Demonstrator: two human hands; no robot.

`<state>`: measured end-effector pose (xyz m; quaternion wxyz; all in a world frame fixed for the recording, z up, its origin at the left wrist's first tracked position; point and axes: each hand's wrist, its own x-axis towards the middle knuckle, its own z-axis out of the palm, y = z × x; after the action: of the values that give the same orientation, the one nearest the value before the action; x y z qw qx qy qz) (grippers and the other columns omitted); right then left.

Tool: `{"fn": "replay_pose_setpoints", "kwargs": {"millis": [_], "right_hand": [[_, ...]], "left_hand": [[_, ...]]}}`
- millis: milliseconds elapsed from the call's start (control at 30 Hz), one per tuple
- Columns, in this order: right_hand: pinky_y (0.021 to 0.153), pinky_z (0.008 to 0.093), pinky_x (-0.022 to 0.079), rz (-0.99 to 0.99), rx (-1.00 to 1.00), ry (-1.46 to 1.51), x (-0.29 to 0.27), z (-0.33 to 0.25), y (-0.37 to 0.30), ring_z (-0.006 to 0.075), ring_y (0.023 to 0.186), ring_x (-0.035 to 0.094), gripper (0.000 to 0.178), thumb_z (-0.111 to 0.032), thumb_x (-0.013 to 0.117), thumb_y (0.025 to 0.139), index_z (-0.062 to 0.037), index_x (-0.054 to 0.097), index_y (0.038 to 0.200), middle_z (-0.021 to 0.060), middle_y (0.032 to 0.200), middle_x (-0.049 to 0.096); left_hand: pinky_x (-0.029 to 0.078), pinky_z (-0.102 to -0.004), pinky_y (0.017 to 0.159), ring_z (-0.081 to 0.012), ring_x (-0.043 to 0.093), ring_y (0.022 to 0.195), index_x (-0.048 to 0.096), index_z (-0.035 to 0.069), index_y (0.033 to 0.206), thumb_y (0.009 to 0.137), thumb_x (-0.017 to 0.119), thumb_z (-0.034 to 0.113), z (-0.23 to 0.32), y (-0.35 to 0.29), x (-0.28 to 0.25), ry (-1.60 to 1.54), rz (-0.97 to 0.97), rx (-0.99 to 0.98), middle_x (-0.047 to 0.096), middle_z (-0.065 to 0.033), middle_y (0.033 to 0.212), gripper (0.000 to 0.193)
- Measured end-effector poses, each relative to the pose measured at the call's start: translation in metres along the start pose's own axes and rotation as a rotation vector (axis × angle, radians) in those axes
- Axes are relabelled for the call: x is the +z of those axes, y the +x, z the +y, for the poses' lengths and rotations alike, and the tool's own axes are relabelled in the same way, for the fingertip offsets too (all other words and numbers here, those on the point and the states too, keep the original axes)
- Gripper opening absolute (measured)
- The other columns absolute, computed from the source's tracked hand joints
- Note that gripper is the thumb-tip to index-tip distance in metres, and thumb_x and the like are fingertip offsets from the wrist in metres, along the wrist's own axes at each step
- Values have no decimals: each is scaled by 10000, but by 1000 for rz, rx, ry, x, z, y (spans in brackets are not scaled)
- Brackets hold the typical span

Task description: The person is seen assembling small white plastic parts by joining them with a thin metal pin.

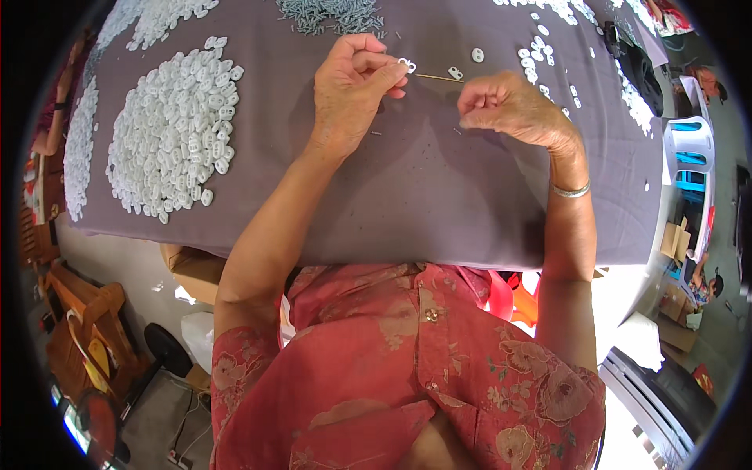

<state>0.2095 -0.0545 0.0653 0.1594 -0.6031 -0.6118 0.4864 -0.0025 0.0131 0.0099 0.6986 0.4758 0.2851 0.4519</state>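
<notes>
My left hand (350,94) is raised above the dark cloth, thumb and fingers pinched on a small white plastic piece with holes (406,65). From beside that piece a thin gold-coloured rod (435,77) runs rightward. Its far end meets the edge of my right hand (513,108); whether that hand grips it cannot be made out. The right fingers are curled in with the thumb against them, and anything between them is hidden. Just beyond the rod lies a loose white two-holed piece (455,73). Another white piece (478,55) rests farther off.
A big heap of white plastic pieces (176,129) covers the table's left. Small grey cylindrical pieces (329,12) are piled at the far middle. More white pieces (533,59) lie scattered at right. A white chair (689,145) stands off to the right, and a cardboard box (196,270) below the table edge.
</notes>
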Motion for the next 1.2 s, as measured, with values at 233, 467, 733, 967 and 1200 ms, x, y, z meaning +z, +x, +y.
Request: {"fn": "replay_pose_setpoints", "kwargs": {"millis": [233, 467, 733, 967, 1200], "right_hand": [[475, 252, 386, 44, 47, -277, 18, -11, -2, 78, 510, 486, 147, -92, 678, 699, 10, 577, 666, 17, 540, 542], [407, 220, 345, 102, -24, -12, 16, -10, 1, 67, 467, 452, 55, -26, 601, 717, 13, 592, 680, 14, 549, 542], [390, 200, 372, 459, -264, 749, 26, -15, 42, 44, 465, 427, 56, 1, 598, 796, 28, 629, 834, 44, 659, 579], [426, 204, 402, 515, -311, 734, 43, -14, 59, 54, 526, 473, 76, -42, 599, 839, 12, 632, 881, 39, 710, 597], [442, 210, 421, 527, -307, 701, 46, -10, 59, 57, 540, 490, 87, -54, 591, 851, 9, 634, 894, 26, 721, 599]], "left_hand": [[527, -264, 613, -125, 609, 730, 477, 9, 1017, 815, 647, -1, 0, -1, 5, 28, -36, -10, 631, -84, 832, 264], [519, -285, 627, -137, 606, 737, 473, 19, 1030, 814, 656, 7, -1, -3, 4, 10, -60, -33, 627, -81, 832, 283], [517, -272, 599, -140, 615, 719, 467, 11, 1027, 802, 657, -8, 0, 0, 3, -23, -14, -37, 637, -95, 812, 295], [522, -262, 583, -143, 621, 719, 459, -9, 1029, 787, 653, -16, 0, 2, 1, -46, 38, -26, 638, -112, 817, 310], [519, -259, 585, -147, 624, 732, 456, -10, 1038, 790, 643, -19, 0, 2, 2, -26, 42, -42, 640, -118, 832, 311]]}}
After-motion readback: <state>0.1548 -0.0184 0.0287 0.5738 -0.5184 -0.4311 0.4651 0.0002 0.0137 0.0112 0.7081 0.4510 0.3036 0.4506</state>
